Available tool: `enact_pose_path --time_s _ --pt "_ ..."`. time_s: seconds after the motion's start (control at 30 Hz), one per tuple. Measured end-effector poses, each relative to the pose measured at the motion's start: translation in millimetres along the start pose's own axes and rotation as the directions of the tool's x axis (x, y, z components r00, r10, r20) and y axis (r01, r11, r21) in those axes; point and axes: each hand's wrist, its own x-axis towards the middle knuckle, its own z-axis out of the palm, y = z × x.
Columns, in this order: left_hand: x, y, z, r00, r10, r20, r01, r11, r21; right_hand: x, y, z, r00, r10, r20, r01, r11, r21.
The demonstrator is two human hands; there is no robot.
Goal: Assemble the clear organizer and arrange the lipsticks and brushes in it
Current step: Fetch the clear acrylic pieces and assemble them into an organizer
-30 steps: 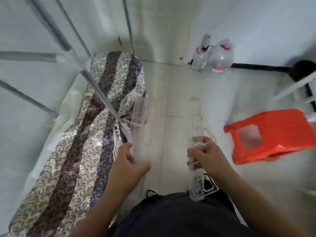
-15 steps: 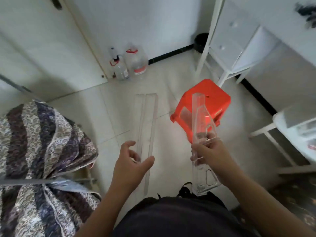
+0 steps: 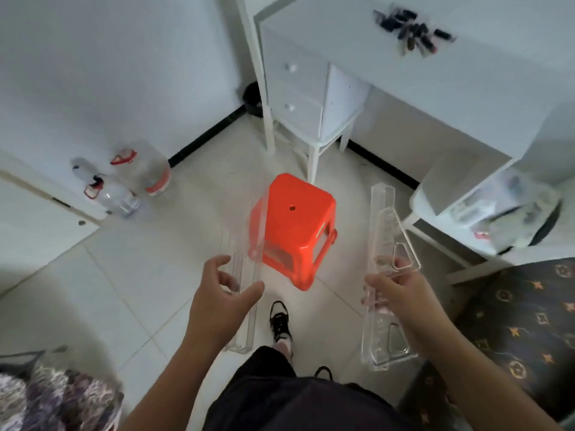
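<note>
**Organizer parts still in two hands, lipsticks waiting on the desk**

Organizer pieces are held apart in the air, above and just near of the red stool (image 3: 295,225), which I take as my marker. Largest first: the white desk (image 3: 435,98), the surface for the work, stands beyond the stool and to its right, with a heap of dark lipsticks (image 3: 413,29) lying on its top, far from the hands. Two clear bottles (image 3: 124,188) stand on the floor left of the stool.

Left of the stool, the left hand (image 3: 221,303) holds a long clear channel piece (image 3: 245,275) between thumb and curled fingers. Right of the stool, the right hand (image 3: 404,297) grips a clear side panel (image 3: 385,275) with triangular cut-outs, fingers wrapped round its middle.

Both parts look like thin hard acrylic: light, stiff, slick, and likely to crack or scratch if knocked. Holding them by the edges near mid-length seems soundest.

No brand, label or writing is legible anywhere.
</note>
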Motion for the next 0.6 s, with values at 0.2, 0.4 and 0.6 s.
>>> enact_pose_path --time_s 0.2,0.4,0.6 --pt "112.5 58.5 23.4 0.985 0.131 0.11 -0.135 0.99 0.033 59.7 -41.4 -16.1 0.982 -0.01 -0.191 0.03 0.994 0.103" --pt "193.2 121.0 56.1 0.942 0.229 0.247 -0.256 0.963 0.081 101.1 -71.1 -40.5 0.955 0.007 -0.297 0.056 0.977 0.204" --pt "250.5 179.0 118.4 0.916 0.278 0.289 -0.321 0.94 0.114 159.9 -100.9 -92.1 0.951 0.032 -0.308 0.057 0.96 0.274"
